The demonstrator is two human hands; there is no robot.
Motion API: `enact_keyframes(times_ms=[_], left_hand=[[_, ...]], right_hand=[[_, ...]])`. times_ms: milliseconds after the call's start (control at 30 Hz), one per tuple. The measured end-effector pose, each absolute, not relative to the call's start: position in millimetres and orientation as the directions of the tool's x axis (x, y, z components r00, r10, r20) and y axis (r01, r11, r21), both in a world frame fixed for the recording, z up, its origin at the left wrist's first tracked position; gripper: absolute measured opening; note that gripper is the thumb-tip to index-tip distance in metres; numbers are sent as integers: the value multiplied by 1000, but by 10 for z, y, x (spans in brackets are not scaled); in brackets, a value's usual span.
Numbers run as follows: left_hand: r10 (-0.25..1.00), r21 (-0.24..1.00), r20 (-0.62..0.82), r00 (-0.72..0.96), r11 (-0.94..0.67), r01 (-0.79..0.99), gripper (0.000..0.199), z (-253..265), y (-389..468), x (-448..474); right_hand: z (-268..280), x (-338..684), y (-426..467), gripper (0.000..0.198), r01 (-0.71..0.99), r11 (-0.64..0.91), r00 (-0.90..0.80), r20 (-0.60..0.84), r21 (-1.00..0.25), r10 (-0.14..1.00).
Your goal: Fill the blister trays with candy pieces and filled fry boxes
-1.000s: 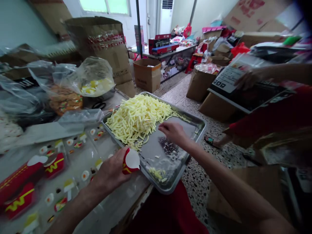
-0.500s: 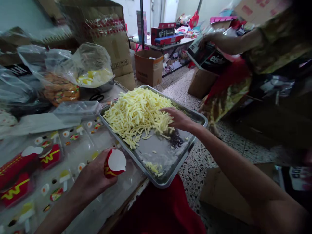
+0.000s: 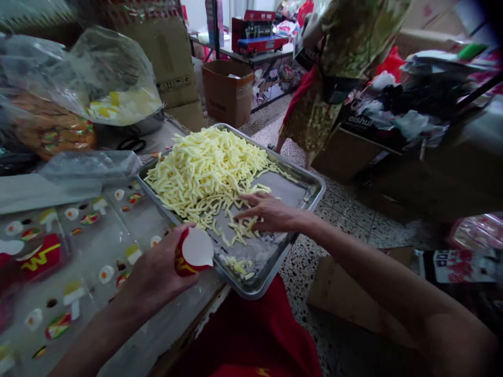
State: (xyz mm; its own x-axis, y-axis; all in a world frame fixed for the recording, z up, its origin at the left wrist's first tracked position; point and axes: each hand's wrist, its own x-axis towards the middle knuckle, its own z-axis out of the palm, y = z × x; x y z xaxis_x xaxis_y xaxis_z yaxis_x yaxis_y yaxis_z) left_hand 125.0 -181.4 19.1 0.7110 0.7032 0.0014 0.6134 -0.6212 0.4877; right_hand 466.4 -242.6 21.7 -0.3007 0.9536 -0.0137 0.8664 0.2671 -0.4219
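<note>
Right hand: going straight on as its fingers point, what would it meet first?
Likely the pale-yellow fry-shaped pieces in the metal tray, just ahead of the right hand; some may already touch it, depth being unclear.

Head-worn view, forward, down onto tray (image 3: 290, 192)

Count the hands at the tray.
2: the left hand holds a red carton beside the tray; the right hand is among yellow sticks on it. No others show there.

Fry-shaped sticks (image 3: 204, 170) pale yellow. Tray (image 3: 288, 198) silver-grey. Fry carton (image 3: 194, 251) red, yellow mark, white inner face. Terrazzo floor (image 3: 346, 214) speckled, dark on pale. Scissors (image 3: 132, 144) black.
</note>
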Motion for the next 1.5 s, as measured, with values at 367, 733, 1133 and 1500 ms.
enact_keyframes(times_ms=[367,733,1133,1500], left_hand=[[796,452,14,606,-545,706,78,258,-1659,1333],[769,505,-3,639,-551,665,94,235,-1754,1410],[684,510,22,730,-635,580,86,211,-1651,1362],[738,285,-122,664,-614,736,63,466,-1706,1875]], right_hand=[[101,4805,-2596,28,901,176,-84,238,-396,968],[186,4420,-2580,25,874,32,-2,62,-486,998],[-15,4154,-2302,7,947,1,-34,-96,-321,995],[150,4494,-2295,23,401,-365,243,-287,-840,927]])
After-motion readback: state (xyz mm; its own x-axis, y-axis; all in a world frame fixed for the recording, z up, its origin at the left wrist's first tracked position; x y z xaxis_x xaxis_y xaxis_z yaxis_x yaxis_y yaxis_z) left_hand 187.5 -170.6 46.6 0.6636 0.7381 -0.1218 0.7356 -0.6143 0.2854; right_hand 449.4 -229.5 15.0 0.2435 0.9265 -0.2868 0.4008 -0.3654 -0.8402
